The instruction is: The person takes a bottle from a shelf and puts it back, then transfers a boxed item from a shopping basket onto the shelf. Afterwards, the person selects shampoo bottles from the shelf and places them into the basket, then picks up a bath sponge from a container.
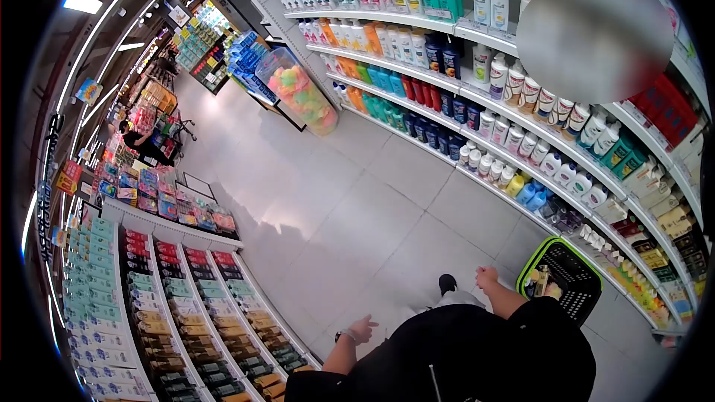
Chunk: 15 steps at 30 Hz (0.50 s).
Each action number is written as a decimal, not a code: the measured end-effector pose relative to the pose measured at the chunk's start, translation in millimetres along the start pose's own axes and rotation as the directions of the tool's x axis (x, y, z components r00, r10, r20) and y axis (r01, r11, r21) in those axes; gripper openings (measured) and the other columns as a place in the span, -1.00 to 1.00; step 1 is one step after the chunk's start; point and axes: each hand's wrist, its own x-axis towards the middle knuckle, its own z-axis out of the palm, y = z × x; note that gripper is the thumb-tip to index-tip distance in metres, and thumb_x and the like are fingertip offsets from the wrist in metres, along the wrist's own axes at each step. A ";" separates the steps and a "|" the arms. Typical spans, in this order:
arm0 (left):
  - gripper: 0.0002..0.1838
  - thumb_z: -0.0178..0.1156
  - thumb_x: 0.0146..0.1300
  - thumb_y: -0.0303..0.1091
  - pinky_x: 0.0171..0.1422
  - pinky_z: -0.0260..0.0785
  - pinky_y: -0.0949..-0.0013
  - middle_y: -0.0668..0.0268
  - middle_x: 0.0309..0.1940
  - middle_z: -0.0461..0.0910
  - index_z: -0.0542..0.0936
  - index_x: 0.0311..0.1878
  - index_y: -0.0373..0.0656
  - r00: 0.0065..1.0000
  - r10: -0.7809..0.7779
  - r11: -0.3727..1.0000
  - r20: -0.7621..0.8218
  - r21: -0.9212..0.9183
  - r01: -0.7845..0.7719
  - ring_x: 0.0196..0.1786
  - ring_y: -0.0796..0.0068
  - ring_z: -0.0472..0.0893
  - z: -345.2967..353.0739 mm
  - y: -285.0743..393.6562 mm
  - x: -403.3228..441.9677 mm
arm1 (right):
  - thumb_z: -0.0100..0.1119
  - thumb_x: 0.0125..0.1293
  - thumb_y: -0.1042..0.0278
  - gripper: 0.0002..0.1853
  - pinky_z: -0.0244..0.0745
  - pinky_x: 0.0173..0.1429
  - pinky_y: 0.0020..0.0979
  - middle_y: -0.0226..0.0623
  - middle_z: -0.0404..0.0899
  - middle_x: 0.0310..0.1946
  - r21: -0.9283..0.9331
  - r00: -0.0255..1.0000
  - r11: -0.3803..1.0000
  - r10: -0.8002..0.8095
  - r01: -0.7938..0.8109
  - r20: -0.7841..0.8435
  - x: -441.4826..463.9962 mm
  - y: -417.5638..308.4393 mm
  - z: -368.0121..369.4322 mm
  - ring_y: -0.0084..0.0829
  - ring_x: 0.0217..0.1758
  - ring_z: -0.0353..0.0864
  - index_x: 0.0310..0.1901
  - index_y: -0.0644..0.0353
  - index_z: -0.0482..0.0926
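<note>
My left hand [362, 330], with a band at its wrist, hangs low at the bottom centre, fingers apart and holding nothing. Right of it, my right hand [486, 278] has its fingers curled in; whatever they may hold is hidden. A black shopping basket [578, 275] with a green rim stands on the floor beside my right forearm, apart from the hand, with a few items inside. My shoe [447, 283] shows between the hands.
Curved white shelves [521, 115] of bottles run along the right. Packets fill a lower shelf unit [201, 313] at the left. A clear bin of colourful items [302, 93] stands at the aisle's far end. A person [145, 143] in dark clothes is beyond, at the left.
</note>
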 end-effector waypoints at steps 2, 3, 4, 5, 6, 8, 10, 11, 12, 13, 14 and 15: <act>-0.39 -0.27 0.48 0.17 -0.60 -0.07 0.44 0.51 -0.73 0.05 0.44 0.22 -0.15 0.998 0.002 1.000 -0.063 -0.007 -0.002 -0.69 0.59 0.07 1.2 7.2 -5.8 | 0.06 0.41 0.15 -0.68 0.23 -0.74 -0.37 -0.33 0.43 -0.70 0.005 1.000 1.000 0.001 -0.001 -0.001 -0.8 -17.3 1.6 -0.43 -0.79 0.39 -0.38 0.22 0.57; -0.40 -0.27 0.49 0.15 -0.64 -0.15 0.48 0.54 -0.76 -0.01 0.43 0.21 -0.18 0.996 0.004 1.000 -0.094 -0.011 -0.005 -0.74 0.63 -0.01 0.8 10.6 -7.5 | 0.03 0.42 0.09 -0.64 0.22 -0.74 -0.37 -0.33 0.43 -0.71 -0.009 1.000 1.000 0.002 -0.002 0.003 1.2 -21.5 2.6 -0.43 -0.80 0.37 -0.38 0.22 0.58; -0.42 -0.26 0.49 0.13 -0.63 -0.13 0.46 0.52 -0.76 -0.01 0.44 0.21 -0.16 0.992 0.003 1.000 -0.125 0.026 0.000 -0.73 0.60 0.00 -1.1 11.5 -7.3 | 0.00 0.44 0.03 -0.59 0.22 -0.74 -0.36 -0.33 0.42 -0.71 -0.026 1.000 1.000 0.004 -0.004 0.008 2.1 -24.4 3.7 -0.43 -0.81 0.36 -0.38 0.22 0.58; -0.43 -0.24 0.48 0.12 -0.62 -0.06 0.42 0.51 -0.73 0.03 0.48 0.18 -0.15 0.992 -0.010 1.000 -0.129 -0.006 0.009 -0.71 0.58 0.07 -5.4 8.7 -5.1 | -0.04 0.44 -0.03 -0.54 0.21 -0.74 -0.34 -0.33 0.42 -0.72 -0.069 0.999 0.997 0.046 -0.047 -0.011 2.5 -24.1 2.9 -0.41 -0.82 0.35 -0.38 0.22 0.58; -0.44 -0.22 0.47 0.11 -0.62 0.01 0.37 0.49 -0.71 0.07 0.52 0.16 -0.14 0.991 -0.023 0.999 -0.132 -0.039 0.018 -0.68 0.55 0.14 -11.6 4.1 1.0 | -0.08 0.44 -0.10 -0.49 0.21 -0.74 -0.31 -0.32 0.42 -0.72 -0.112 0.996 0.990 0.086 -0.089 -0.032 4.6 -20.5 -0.7 -0.39 -0.83 0.34 -0.37 0.22 0.58; -0.49 -0.15 0.45 0.05 -0.60 0.13 0.31 0.42 -0.68 0.20 0.61 0.05 -0.14 0.992 -0.012 0.993 -0.129 -0.115 -0.003 -0.64 0.49 0.29 -31.6 -12.7 30.3 | -0.15 0.43 -0.19 -0.40 0.32 -0.62 -0.23 -0.22 0.50 -0.65 -0.194 0.983 0.967 0.148 -0.167 -0.113 11.1 -13.7 -10.3 -0.28 -0.71 0.44 -0.33 0.26 0.61; -0.52 -0.10 0.41 0.02 -0.60 0.14 0.30 0.39 -0.66 0.26 0.64 -0.01 -0.14 0.925 0.198 0.975 -0.323 0.166 -0.151 -0.62 0.47 0.33 -35.9 -22.7 42.6 | -0.20 0.42 -0.25 -0.31 0.53 -0.36 -0.10 -0.04 0.65 -0.48 -0.259 0.954 0.932 0.195 -0.252 -0.227 15.1 -2.9 -16.4 -0.09 -0.46 0.66 -0.25 0.34 0.65; -0.54 -0.08 0.39 0.01 -0.60 0.14 0.29 0.37 -0.65 0.29 0.65 -0.05 -0.14 0.865 0.313 0.930 -0.391 0.313 -0.194 -0.62 0.47 0.35 -41.0 -30.5 49.3 | -0.19 0.42 -0.26 -0.30 0.54 -0.28 -0.07 0.01 0.65 -0.38 -0.243 0.936 0.928 0.210 -0.282 -0.283 20.5 6.9 -18.9 -0.05 -0.35 0.66 -0.21 0.36 0.64; -0.55 -0.05 0.34 -0.01 -0.43 0.25 0.24 0.28 -0.54 0.43 0.65 -0.09 -0.17 0.828 0.423 0.865 -0.369 0.435 -0.248 -0.48 0.35 0.45 -56.8 -41.9 65.6 | -0.18 0.41 -0.27 -0.28 0.54 -0.20 -0.05 0.07 0.65 -0.28 -0.224 0.913 0.923 0.226 -0.311 -0.339 28.6 17.9 -20.0 -0.01 -0.25 0.67 -0.16 0.39 0.62; -0.56 -0.02 0.30 -0.02 -0.27 0.36 0.18 0.18 -0.43 0.57 0.65 -0.14 -0.20 0.779 0.526 0.783 -0.342 0.552 -0.287 -0.35 0.23 0.55 -71.7 -52.1 80.3 | -0.18 0.40 -0.28 -0.27 0.55 -0.13 -0.02 0.13 0.65 -0.18 -0.203 0.887 0.918 0.241 -0.339 -0.395 34.2 20.5 -17.6 0.03 -0.14 0.67 -0.12 0.41 0.61; -0.55 -0.02 0.30 -0.02 -0.13 0.39 0.17 0.14 -0.34 0.62 0.65 -0.13 -0.21 0.759 0.591 0.684 -0.271 0.668 -0.294 -0.24 0.17 0.58 -85.9 -59.7 93.1 | -0.14 0.38 -0.26 -0.26 0.51 0.02 -0.01 0.21 0.57 0.00 -0.148 0.874 0.918 0.287 -0.368 -0.393 22.5 4.9 -18.1 0.09 0.05 0.60 -0.02 0.47 0.55; -0.55 -0.02 0.29 -0.01 0.01 0.41 0.17 0.09 -0.25 0.67 0.64 -0.13 -0.23 0.739 0.646 0.568 -0.190 0.767 -0.299 -0.13 0.11 0.61 -95.9 -60.2 108.4 | -0.13 0.38 -0.23 -0.28 0.50 0.04 -0.01 0.21 0.58 -0.01 -0.253 0.885 0.901 0.233 -0.352 -0.403 20.5 -3.2 -14.8 0.10 0.06 0.59 -0.02 0.46 0.55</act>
